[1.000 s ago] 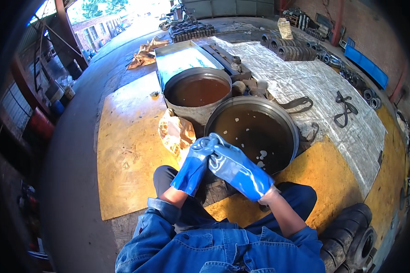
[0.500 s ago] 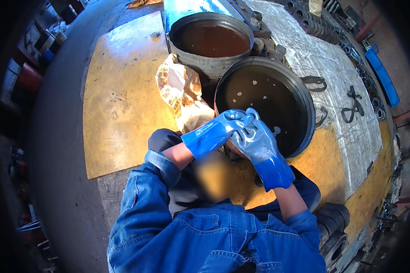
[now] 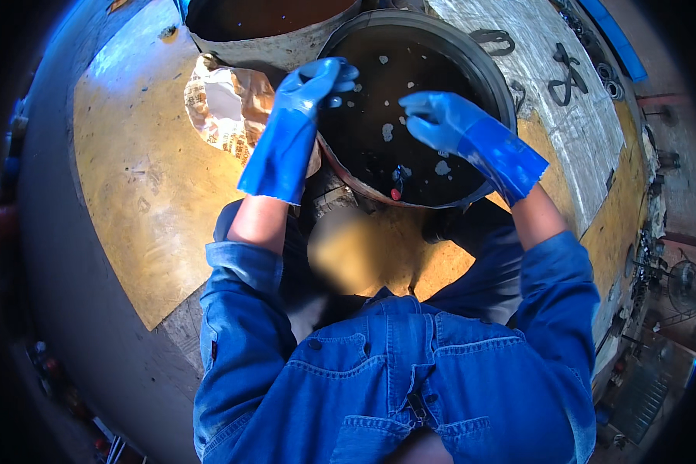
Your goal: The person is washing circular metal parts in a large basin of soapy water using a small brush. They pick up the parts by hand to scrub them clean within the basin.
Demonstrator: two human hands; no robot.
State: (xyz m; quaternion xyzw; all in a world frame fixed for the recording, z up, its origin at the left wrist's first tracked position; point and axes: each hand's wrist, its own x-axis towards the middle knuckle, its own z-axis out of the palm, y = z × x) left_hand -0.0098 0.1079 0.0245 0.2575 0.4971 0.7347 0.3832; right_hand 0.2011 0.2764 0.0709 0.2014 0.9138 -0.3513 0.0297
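Both my hands wear blue rubber gloves and hover apart over a round tub (image 3: 509,93) of dark liquid. My left hand (image 3: 314,83) is above the tub's left side, fingers loosely bent, the thumb apart from them, nothing visible between. Over the right part, my right hand (image 3: 438,121) points its fingers leftward, with a gap between fingers and thumb; I see nothing in it. Pale patches (image 3: 387,132) float on the liquid. By the near rim is a small red-tipped object (image 3: 397,193), its kind unclear.
A second tub (image 3: 286,48) with reddish-brown liquid stands behind, at the left. A crumpled printed paper bag (image 3: 236,108) sits left of the near tub. Black straps (image 3: 568,77) lie on a silvery sheet (image 3: 549,127) to the right. Yellowish board (image 3: 143,193) covers the floor at left.
My hands were clasped together at the near tub's front edge; now they are apart, the left over its left side, the right over its right. The view has shifted, showing the tubs higher up.
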